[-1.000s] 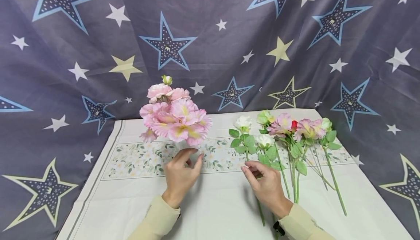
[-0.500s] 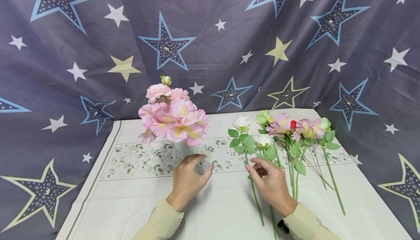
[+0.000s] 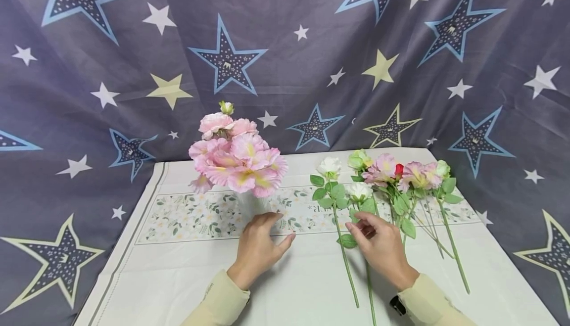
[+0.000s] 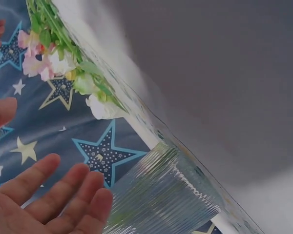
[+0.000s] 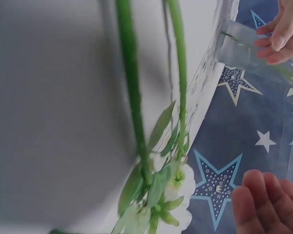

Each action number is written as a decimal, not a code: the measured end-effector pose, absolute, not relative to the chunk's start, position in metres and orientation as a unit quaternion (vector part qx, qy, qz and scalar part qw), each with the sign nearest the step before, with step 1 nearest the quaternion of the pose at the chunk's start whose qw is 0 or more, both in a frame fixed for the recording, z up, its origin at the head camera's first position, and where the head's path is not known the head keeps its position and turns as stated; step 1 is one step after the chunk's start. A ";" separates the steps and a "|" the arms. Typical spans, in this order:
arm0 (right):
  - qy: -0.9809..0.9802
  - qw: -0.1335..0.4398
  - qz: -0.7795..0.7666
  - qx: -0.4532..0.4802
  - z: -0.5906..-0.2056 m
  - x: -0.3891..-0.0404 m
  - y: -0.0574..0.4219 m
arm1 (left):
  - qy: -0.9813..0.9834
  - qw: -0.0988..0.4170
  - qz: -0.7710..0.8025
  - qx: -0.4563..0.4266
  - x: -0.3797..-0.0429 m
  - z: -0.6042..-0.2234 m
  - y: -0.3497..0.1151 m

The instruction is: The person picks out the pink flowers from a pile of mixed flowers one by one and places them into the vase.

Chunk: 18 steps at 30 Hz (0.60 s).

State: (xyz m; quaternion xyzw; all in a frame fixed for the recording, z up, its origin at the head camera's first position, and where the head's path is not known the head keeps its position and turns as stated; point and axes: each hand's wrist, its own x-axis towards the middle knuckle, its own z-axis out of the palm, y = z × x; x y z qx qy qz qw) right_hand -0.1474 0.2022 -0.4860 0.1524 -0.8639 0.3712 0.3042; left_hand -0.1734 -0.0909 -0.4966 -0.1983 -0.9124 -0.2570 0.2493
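Note:
A clear ribbed vase stands on the table at the left, holding large pink flowers that hide its top in the head view. My left hand is in front of the vase, fingers relaxed and thumb spread, holding nothing. On the right, my right hand hovers above the stem of a white rose, its fingers loosely bent with nothing between them. Another white rose lies just left of that hand, its long green stem pointing toward me.
Right of my right hand lie more loose artificial stems: pink flowers, a red bud and a green-white rose. A white tablecloth with a floral band covers the table. A grey star-patterned curtain hangs behind.
My left hand has drawn down and right from below the pink flowers, thumb spreading wider. My right hand has shifted right, from the left white rose's stem toward the other rose's.

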 end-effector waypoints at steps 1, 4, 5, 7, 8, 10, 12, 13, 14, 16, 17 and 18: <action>-0.868 0.300 0.368 0.148 -0.486 -0.147 0.204 | -0.914 0.246 -0.256 -0.198 -0.173 -0.497 -0.091; -0.877 0.290 0.358 0.137 -0.486 -0.148 0.210 | -0.915 0.242 -0.254 -0.198 -0.173 -0.499 -0.092; -0.880 0.287 0.355 0.133 -0.485 -0.148 0.212 | -0.916 0.241 -0.254 -0.197 -0.173 -0.500 -0.092; -0.885 0.283 0.348 0.125 -0.484 -0.148 0.215 | -0.917 0.239 -0.253 -0.197 -0.172 -0.500 -0.093; -0.887 0.282 0.345 0.122 -0.483 -0.149 0.217 | -0.917 0.238 -0.253 -0.197 -0.172 -0.501 -0.093; -0.892 0.283 0.333 0.116 -0.482 -0.150 0.221 | -0.918 0.235 -0.253 -0.195 -0.172 -0.501 -0.094; -0.896 0.287 0.320 0.111 -0.481 -0.151 0.225 | -0.919 0.232 -0.254 -0.193 -0.171 -0.502 -0.094; -0.898 0.290 0.313 0.110 -0.480 -0.151 0.228 | -0.919 0.231 -0.254 -0.192 -0.171 -0.502 -0.095; -0.899 0.293 0.308 0.107 -0.479 -0.152 0.230 | -0.920 0.231 -0.253 -0.191 -0.171 -0.502 -0.095; -0.901 0.301 0.297 0.103 -0.477 -0.154 0.235 | -0.920 0.230 -0.253 -0.190 -0.171 -0.503 -0.096; -0.901 0.305 0.292 0.100 -0.476 -0.155 0.238 | -0.921 0.230 -0.252 -0.190 -0.170 -0.503 -0.097; -0.902 0.308 0.288 0.098 -0.476 -0.156 0.240 | -0.921 0.231 -0.252 -0.189 -0.170 -0.503 -0.097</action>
